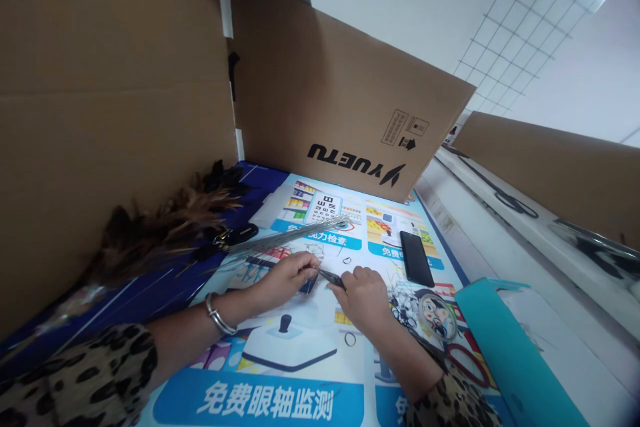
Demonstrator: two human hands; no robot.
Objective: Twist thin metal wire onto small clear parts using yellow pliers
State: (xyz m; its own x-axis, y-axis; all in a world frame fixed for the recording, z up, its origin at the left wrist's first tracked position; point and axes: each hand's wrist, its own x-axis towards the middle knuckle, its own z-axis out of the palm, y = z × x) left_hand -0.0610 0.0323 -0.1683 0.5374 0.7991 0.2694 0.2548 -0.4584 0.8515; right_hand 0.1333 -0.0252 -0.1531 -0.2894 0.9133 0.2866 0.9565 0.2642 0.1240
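Note:
My right hand (367, 297) is closed around a pair of pliers (331, 277), whose narrow jaws point left toward my other hand. My left hand (295, 273), with a silver bracelet (220, 315) on the wrist, pinches something too small to make out at the tips of those jaws. Just beyond the hands lies a bundle of thin, straight silvery wires (295, 233), stretching to the left. Two small dark rings lie on the printed sheet: one ring (347, 260) behind the pliers, another ring (350, 339) in front of them.
Tall cardboard panels (360, 93) stand at the back and left. Brown feathers (175, 220) lie along the left panel. To the right are a black phone (417, 259), a round clear container (440, 317), a red band (467, 364) and a teal box (520, 360).

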